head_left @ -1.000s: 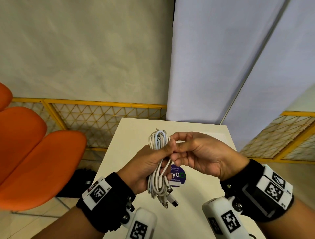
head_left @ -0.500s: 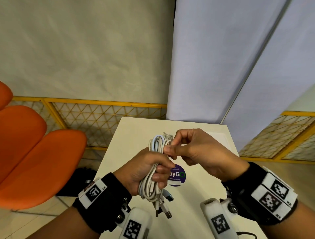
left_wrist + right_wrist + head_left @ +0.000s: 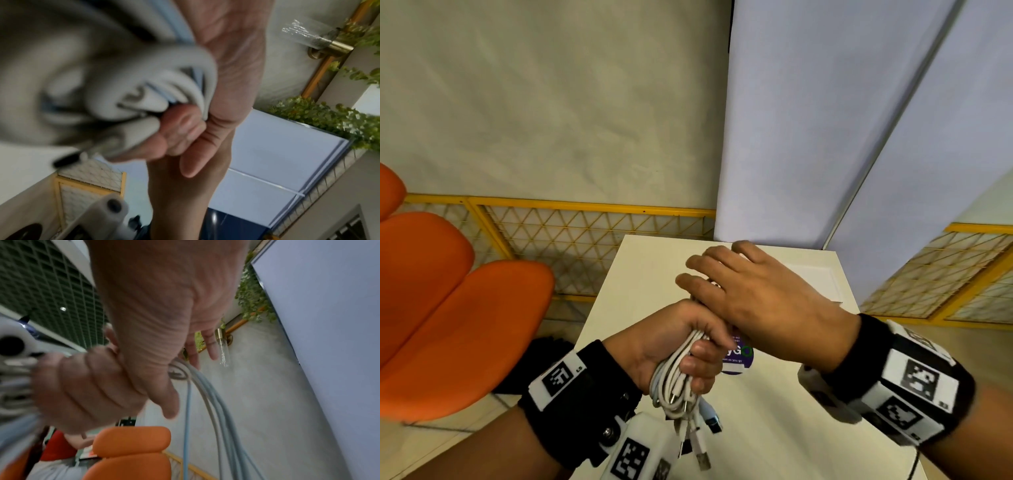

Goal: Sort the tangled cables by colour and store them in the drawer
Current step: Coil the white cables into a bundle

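Note:
My left hand grips a folded bundle of white and pale-blue cables in its fist above the white table. The plug ends hang below the fist. My right hand lies over the bundle's top loops with its fingers straight and spread, hiding them. In the right wrist view the cable loops run under my right palm, beside the left fist. The left wrist view shows curled fingers around blurred cables. No drawer is in view.
A round purple sticker lies on the table under the hands. Orange chairs stand at the left, with a black bag on the floor. A yellow mesh fence and pale panels stand behind the table.
My right hand pinched the bundle's top with curled fingers; now its fingers are straight and spread over the loops. The left fist still holds the bundle, slightly lower and tilted.

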Demonstrator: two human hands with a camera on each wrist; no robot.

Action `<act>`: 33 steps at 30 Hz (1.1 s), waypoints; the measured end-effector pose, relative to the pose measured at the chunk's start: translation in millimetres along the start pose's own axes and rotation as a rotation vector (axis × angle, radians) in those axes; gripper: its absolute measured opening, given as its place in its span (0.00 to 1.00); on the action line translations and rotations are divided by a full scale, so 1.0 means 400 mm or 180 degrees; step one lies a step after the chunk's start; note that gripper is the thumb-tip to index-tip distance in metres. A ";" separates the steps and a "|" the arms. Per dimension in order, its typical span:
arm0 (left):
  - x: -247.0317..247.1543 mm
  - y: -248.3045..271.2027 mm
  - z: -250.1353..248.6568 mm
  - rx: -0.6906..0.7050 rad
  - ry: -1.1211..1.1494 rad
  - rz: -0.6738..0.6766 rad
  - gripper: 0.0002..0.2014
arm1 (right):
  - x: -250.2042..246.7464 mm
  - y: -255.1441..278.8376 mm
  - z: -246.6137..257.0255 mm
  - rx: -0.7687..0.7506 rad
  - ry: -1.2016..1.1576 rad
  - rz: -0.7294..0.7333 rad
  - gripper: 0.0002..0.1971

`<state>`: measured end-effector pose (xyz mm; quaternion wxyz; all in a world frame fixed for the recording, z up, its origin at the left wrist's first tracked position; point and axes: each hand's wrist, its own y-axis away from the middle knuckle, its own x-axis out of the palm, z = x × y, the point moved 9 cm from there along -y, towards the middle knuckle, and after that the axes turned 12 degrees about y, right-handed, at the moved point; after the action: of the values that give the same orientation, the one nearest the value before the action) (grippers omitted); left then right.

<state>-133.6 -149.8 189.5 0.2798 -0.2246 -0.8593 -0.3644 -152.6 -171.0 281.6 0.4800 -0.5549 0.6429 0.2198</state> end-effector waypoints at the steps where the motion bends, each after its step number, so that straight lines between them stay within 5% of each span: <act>1: 0.006 0.003 0.003 -0.0049 -0.0048 0.0053 0.16 | -0.002 -0.007 0.005 -0.0119 0.0024 -0.0039 0.13; 4: 0.016 0.012 0.010 -0.0118 -0.0354 0.0115 0.15 | 0.000 -0.017 0.012 -0.0323 -0.0072 0.0031 0.02; 6: 0.028 0.020 0.013 -0.0126 -0.0483 0.0149 0.04 | 0.010 -0.016 0.019 -0.0455 -0.0096 0.0138 0.06; 10: 0.003 0.021 0.038 -0.0251 -0.0617 -0.0005 0.12 | 0.020 -0.014 0.032 -0.0561 -0.0354 0.0313 0.09; 15: -0.025 0.040 0.006 0.0138 -0.1050 -0.0391 0.12 | 0.039 -0.001 -0.025 0.0163 -0.1493 0.0504 0.15; 19: -0.027 0.069 -0.017 0.0203 -0.1804 -0.0453 0.20 | 0.084 0.019 -0.055 0.0384 -0.2641 0.1184 0.07; 21: -0.029 0.076 -0.026 0.0193 -0.2021 -0.0506 0.21 | 0.106 0.036 -0.066 0.0500 -0.2908 0.1445 0.12; 27: -0.061 0.093 -0.055 0.0332 -0.2278 -0.0749 0.20 | 0.127 0.058 -0.115 0.0714 -0.2724 0.1733 0.24; 33: -0.141 0.130 -0.079 0.0290 -0.2974 -0.1750 0.20 | 0.178 0.138 -0.239 0.1116 -0.1730 0.2031 0.21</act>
<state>-50.8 -150.9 197.4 -0.2281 -0.1173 -0.9342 -0.2480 -234.0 -268.7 248.9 0.6263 -0.1615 0.6599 0.3823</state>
